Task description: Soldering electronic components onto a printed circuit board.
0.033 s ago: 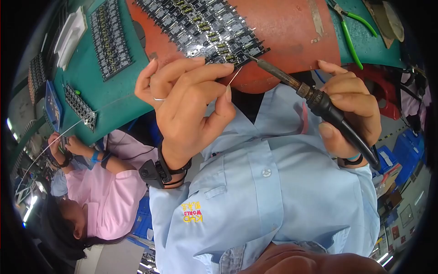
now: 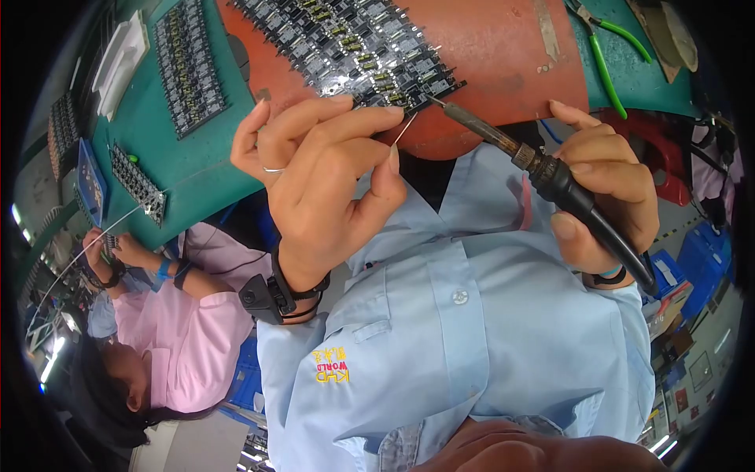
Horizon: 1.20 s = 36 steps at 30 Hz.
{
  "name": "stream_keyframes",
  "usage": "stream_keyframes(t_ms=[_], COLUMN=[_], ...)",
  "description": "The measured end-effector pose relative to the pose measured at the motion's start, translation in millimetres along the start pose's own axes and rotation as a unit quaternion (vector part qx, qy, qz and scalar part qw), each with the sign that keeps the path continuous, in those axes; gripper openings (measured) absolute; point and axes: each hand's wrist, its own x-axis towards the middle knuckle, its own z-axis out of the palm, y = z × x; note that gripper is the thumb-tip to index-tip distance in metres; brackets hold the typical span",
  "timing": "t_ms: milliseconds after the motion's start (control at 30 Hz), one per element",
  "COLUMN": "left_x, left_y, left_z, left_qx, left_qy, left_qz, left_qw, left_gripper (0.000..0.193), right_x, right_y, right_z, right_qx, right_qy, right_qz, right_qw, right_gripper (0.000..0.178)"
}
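Note:
A large panel of black circuit boards [image 2: 362, 51] lies on the orange-red mat [image 2: 503, 47] at the top of the head view. My right hand [image 2: 613, 177] grips a black soldering iron [image 2: 578, 197]. The iron slants up to the left, its tip at the panel's near right corner; whether it touches is too small to tell. Between the thumb and a finger of my left hand [image 2: 322, 177] is a thin piece of solder wire [image 2: 405, 130], its upper end close to the same corner. The left hand's other fingers are bent along the panel's near edge.
On the green mat [image 2: 236, 165] at left are a second board panel [image 2: 189, 71], a smaller board strip [image 2: 139, 185] and a white tray [image 2: 122, 63]. A blue tray [image 2: 92, 185] stands beyond. Green-handled cutters [image 2: 604, 71] lie at right. A co-worker in pink [image 2: 189, 338] works at far left.

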Motion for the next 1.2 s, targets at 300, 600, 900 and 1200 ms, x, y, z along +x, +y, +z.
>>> stream_keyframes(t_ms=[300,600,900,1200], left_x=[-1.1,1.9,3.3,2.1], left_y=[-5.6,-9.5,-12.3,-13.5], left_z=[5.9,8.5,7.2,9.8], left_qx=[0.034,0.042,0.039,0.031], left_qy=[-0.007,-0.019,-0.037,-0.032], left_qz=[0.024,0.039,0.035,0.035], left_qw=[0.999,0.998,0.998,0.998], left_gripper=[0.011,0.012,0.012,0.011], right_x=[-5.7,-2.4,-1.3,-3.0], right_y=[5.7,7.5,10.6,11.8], right_z=[11.9,15.6,16.5,17.7], right_qx=[-0.006,-0.045,-0.051,-0.060], right_qy=[0.003,-0.033,-0.044,-0.050], right_qz=[0.010,0.009,0.007,0.006], right_qw=[1.000,0.998,0.998,0.997], right_gripper=[0.037,0.035,0.034,0.035])
